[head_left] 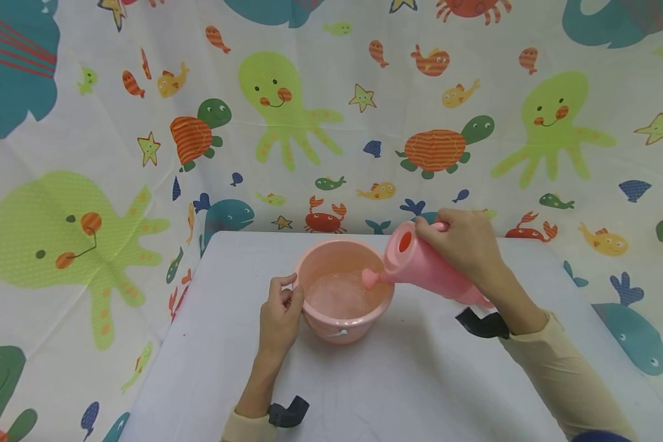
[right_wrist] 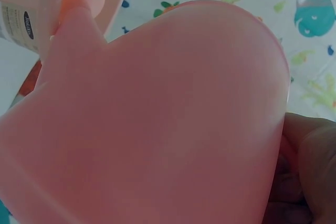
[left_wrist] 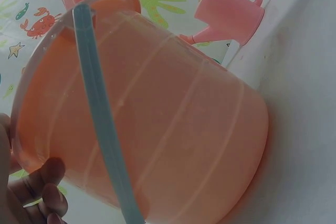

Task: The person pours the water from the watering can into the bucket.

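Note:
A pink bucket (head_left: 342, 294) stands on the white table (head_left: 364, 387) and holds some foamy water. My left hand (head_left: 290, 293) grips its rim on the left side; the fingers (left_wrist: 42, 187) show beside the bucket wall (left_wrist: 173, 129), which a pale blue handle (left_wrist: 100, 124) crosses. My right hand (head_left: 466, 245) holds a pink watering can (head_left: 425, 267) by its handle, tilted to the left. Its spout (head_left: 370, 279) hangs over the bucket's opening. In the right wrist view the can's body (right_wrist: 157, 119) fills the frame, with my fingers (right_wrist: 310, 171) behind it.
A cloth printed with sea animals (head_left: 331, 110) hangs behind and on both sides of the table. In the left wrist view a pink watering can (left_wrist: 231, 11) shows beyond the bucket. Bare tabletop lies in front of the bucket.

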`<state>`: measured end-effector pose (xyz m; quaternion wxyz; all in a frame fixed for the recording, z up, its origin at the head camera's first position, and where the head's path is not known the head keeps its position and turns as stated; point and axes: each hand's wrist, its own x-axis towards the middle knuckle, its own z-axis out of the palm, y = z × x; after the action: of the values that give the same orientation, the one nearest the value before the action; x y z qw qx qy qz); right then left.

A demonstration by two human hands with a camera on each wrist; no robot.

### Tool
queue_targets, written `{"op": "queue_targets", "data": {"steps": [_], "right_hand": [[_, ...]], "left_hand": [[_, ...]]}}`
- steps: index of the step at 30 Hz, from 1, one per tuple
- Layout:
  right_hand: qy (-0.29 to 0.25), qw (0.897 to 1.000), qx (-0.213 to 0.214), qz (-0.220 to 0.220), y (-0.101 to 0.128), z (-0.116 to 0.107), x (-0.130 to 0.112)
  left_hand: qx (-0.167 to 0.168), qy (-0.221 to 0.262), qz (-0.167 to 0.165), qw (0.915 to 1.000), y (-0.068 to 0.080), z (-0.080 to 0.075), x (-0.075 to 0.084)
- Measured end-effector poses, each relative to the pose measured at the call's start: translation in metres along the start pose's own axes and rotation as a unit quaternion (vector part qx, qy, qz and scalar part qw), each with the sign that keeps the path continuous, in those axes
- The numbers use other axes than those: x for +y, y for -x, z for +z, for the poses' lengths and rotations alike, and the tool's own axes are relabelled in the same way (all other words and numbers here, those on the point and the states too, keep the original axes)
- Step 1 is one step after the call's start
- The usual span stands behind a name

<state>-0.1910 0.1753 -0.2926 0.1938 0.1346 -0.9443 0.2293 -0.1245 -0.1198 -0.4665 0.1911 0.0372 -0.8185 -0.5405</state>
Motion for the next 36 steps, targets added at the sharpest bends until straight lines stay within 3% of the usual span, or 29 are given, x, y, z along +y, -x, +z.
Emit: {"op": "queue_targets", "data": {"steps": [15,36], "right_hand": [[0.021,0.999,-0.001,-0.026,-0.004,0.002,-0.003],[0.022,0.999,-0.023,-0.030,-0.008,0.001,-0.011]], "left_hand": [[-0.001,0.007,0.002,1.0000,0.000,0.000,-0.001],[-0.002,0.003,0.000,1.0000,-0.002,-0.001,0.001]]}}
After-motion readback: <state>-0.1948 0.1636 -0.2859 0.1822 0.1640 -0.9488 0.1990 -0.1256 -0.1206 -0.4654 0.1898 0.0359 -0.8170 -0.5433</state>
